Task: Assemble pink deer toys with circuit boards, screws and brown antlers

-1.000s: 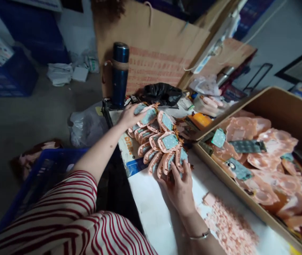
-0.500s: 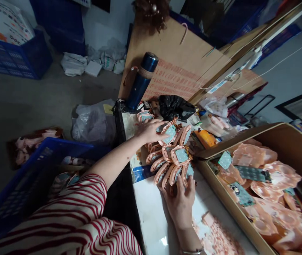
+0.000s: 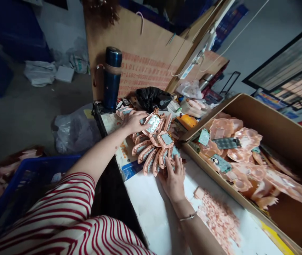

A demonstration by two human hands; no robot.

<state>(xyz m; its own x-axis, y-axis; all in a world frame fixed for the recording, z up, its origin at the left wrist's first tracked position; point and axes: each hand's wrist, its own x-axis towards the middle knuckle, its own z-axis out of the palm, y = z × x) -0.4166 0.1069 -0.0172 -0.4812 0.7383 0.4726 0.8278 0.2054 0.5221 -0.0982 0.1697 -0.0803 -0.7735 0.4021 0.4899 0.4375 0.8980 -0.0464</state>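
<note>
A fanned pile of curved pink plastic shells [image 3: 147,161] with grey-green circuit boards inside lies on the white tabletop [image 3: 151,209]. My left hand [image 3: 135,122] reaches over the far side of the pile. Its thumb and fingers are around the edge of one upper shell with a circuit board [image 3: 154,123], which catches the light. At the near right end of the pile, my right hand [image 3: 174,179] has its fingers apart, and the fingertips touch the lowest shells. Part of the pile under my left hand is hidden.
To the right stands a cardboard box [image 3: 220,180] of pink shells and boards. Small pink bits [image 3: 218,216] lie near my right forearm. A blue flask [image 3: 112,78] and a black plastic bag [image 3: 152,99] stand behind. A blue crate [image 3: 26,177] sits lower left.
The camera view has swung right, so the table and box appear farther left. Both hands stay at the pile, with little visible change in their grip.
</note>
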